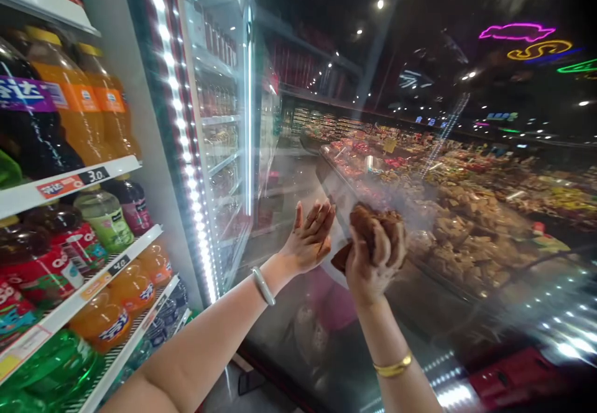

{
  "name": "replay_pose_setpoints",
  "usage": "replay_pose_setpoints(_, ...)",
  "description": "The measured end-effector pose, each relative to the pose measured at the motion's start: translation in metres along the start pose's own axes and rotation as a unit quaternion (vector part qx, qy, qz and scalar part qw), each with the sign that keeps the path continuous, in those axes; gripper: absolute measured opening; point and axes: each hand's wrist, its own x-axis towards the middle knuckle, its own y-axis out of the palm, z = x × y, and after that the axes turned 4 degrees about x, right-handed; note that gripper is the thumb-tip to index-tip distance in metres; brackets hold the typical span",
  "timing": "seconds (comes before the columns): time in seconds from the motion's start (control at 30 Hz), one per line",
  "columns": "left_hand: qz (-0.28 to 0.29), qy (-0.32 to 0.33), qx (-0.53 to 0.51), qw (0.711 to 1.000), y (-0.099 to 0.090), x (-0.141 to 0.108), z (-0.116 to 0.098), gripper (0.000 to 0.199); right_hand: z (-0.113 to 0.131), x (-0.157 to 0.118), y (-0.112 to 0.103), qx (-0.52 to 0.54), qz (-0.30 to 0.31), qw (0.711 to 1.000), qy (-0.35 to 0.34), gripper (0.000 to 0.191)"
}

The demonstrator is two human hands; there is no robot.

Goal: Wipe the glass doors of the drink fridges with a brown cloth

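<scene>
Held tight in the right hand [373, 260], a brown cloth [362, 219] is pressed, seemingly, to the glass door [420, 176]; the left hand [310, 237] is laid there, flat and empty. Wiping is likely underway; steady rubbing is needed next.

The head view faces forward and down, with left hand [311, 236] and right hand [372, 265] near.

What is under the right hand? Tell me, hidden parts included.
A brown cloth shows above and left of the right hand. The hand covers part of the cloth and the patch of glass behind, so those cannot be seen.
</scene>
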Motion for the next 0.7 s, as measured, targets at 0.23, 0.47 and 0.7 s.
replay_pose_setpoints(0.23,0.044,-0.019,-0.001,0.999,0.021,0.009,0.008,0.078,-0.030,-0.024,0.014,0.058,0.024,0.998,0.008,0.028)
replay_pose_setpoints(0.47,0.085,-0.018,-0.018,0.996,0.017,0.012,0.019,0.080,-0.003,0.000,0.061,0.084,0.020,0.995,0.042,0.031)
replay_pose_setpoints(0.7,0.053,0.001,0.009,0.999,0.022,-0.006,0.052,0.085,-0.010,-0.031,0.055,0.062,0.031,0.996,0.053,0.025)
